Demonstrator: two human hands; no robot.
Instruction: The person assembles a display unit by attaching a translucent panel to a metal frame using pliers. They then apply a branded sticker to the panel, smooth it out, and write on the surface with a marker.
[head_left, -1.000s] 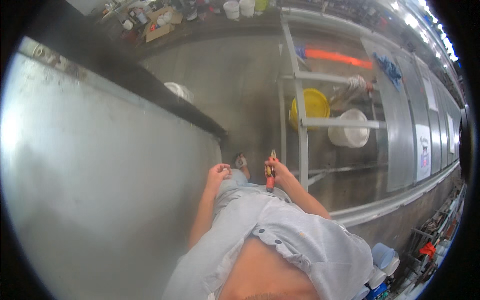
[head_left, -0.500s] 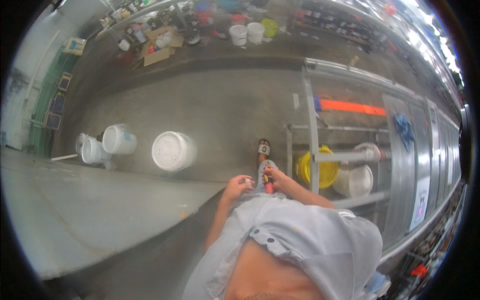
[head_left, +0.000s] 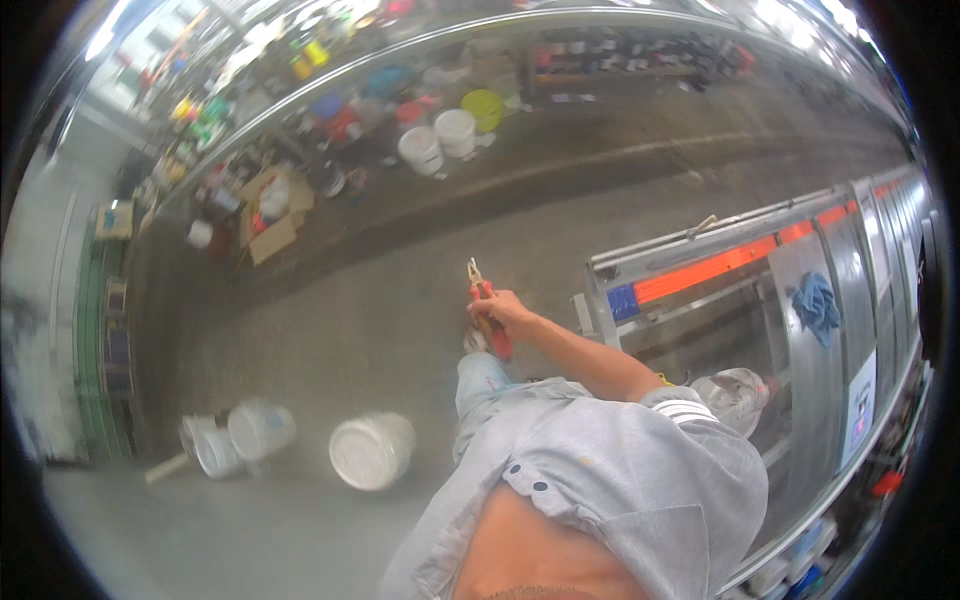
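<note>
In front of my body, my right hand (head_left: 510,313) is wrapped round a pair of pliers (head_left: 475,274). The pliers have red handles, and their metal jaws point away from me, slightly parted. Part of the grips is hidden by my fingers. Below the hand, a sandalled foot (head_left: 475,341) and my light-coloured trouser leg (head_left: 480,376) show on the floor. My left hand is out of sight.
A metal frame table (head_left: 610,262) with an orange bar (head_left: 705,273) and a blue cloth (head_left: 816,308) stands at right. White buckets (head_left: 372,450) stand at lower left. Farther off are a cardboard box (head_left: 275,235), more buckets (head_left: 421,150) and crowded shelves.
My right hand has moved forward and left with the pliers, which now point away from me. My left hand has left the view. The whole scene has shifted as my head turned.
</note>
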